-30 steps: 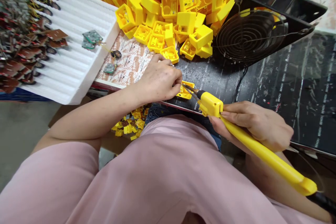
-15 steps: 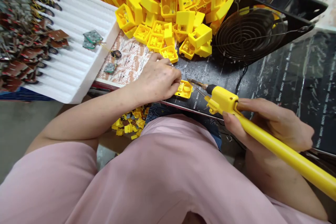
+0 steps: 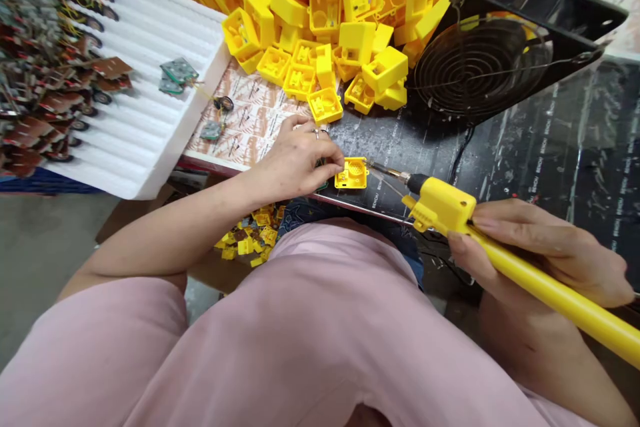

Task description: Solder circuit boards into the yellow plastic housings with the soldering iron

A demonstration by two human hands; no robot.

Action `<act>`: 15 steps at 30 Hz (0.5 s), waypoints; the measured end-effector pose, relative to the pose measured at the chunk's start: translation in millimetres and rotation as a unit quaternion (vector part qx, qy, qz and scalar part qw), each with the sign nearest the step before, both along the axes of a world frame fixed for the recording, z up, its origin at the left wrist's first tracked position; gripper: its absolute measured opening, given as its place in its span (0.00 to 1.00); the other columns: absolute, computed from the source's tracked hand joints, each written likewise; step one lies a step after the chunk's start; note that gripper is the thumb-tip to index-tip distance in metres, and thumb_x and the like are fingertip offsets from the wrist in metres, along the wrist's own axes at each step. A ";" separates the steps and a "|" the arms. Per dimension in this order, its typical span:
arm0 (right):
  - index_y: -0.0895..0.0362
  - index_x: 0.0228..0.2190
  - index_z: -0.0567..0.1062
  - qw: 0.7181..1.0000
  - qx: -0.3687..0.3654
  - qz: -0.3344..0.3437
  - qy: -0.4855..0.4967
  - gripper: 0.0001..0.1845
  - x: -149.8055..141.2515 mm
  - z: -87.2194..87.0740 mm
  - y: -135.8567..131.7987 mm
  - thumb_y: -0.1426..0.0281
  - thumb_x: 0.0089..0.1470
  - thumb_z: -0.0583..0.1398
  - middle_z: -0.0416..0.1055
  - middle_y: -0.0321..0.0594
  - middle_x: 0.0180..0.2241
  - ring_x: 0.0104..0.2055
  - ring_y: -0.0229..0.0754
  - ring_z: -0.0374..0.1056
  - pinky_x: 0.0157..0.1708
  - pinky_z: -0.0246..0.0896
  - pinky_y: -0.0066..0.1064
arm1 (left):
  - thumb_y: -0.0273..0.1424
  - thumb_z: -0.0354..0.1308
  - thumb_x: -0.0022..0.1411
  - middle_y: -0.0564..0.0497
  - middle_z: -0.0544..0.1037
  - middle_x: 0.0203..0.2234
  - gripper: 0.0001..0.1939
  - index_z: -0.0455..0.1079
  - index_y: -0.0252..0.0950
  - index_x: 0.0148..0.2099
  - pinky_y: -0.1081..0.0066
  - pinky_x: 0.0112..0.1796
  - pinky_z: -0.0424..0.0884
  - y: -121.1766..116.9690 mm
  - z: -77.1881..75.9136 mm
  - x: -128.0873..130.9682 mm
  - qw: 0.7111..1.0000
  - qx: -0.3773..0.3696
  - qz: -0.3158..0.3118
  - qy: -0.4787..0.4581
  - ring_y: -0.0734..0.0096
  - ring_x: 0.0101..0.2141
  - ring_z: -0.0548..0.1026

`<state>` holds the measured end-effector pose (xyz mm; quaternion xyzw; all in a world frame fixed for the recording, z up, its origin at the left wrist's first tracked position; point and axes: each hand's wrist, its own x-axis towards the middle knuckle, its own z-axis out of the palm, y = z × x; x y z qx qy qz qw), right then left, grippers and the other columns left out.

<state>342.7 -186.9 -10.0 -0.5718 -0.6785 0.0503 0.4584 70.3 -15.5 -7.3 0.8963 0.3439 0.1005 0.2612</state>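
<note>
My right hand (image 3: 555,247) is wrapped round a yellow soldering iron (image 3: 445,203) with a trigger and a thin solder feed tube. Its metal tip points left, at the upper right corner of a small open yellow plastic case (image 3: 351,184); whether it touches cannot be made out. The case lies near the bench's front edge. At the case's left side, my left hand (image 3: 300,160) is closed, thumb and fingers pinched together. Green edges of a small circuit board (image 3: 324,185) show under those fingers, mostly hidden by the hand.
Many yellow cases (image 3: 325,67) are heaped behind my hands. A black fan (image 3: 480,67) stands at the back right. On the left, a white foam tray (image 3: 150,113) carries circuit boards and wired parts. A loose board (image 3: 211,130) lies beside it. A box below holds yellow pieces (image 3: 245,245).
The soldering iron and my right hand have moved right and slightly toward me, away from the case. My left hand has shifted a little left, and green board edges now show beneath it.
</note>
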 end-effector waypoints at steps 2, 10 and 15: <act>0.47 0.40 0.81 0.999 0.024 0.044 -0.011 0.11 0.5 -1.8 1.1 0.68 0.57 0.75 0.84 0.32 0.31 0.27 0.42 0.80 0.20 0.70 0.30 | 0.37 0.56 0.67 0.51 0.86 0.35 0.13 0.82 0.40 0.40 0.42 0.68 0.55 -0.2 0.6 2.1 1.000 -0.022 0.018 0.003 0.61 0.42 0.77; 0.46 0.62 0.78 0.997 0.044 0.066 -0.014 0.34 8.8 0.3 5.1 0.72 0.56 0.74 0.86 0.37 0.37 0.28 0.45 0.81 0.21 0.75 0.34 | 0.39 0.55 0.64 0.49 0.85 0.38 0.14 0.78 0.38 0.35 0.48 0.63 0.60 -0.3 6.3 0.7 0.999 -0.029 -0.013 0.019 0.59 0.45 0.77; 0.46 0.50 0.82 0.988 0.019 0.148 0.028 0.13 10.6 -2.1 13.7 0.62 0.65 0.69 0.83 0.37 0.32 0.26 0.42 0.79 0.21 0.74 0.31 | 0.37 0.53 0.63 0.46 0.84 0.38 0.14 0.79 0.38 0.35 0.47 0.58 0.63 -4.7 8.7 2.5 0.997 0.026 -0.018 0.077 0.54 0.46 0.77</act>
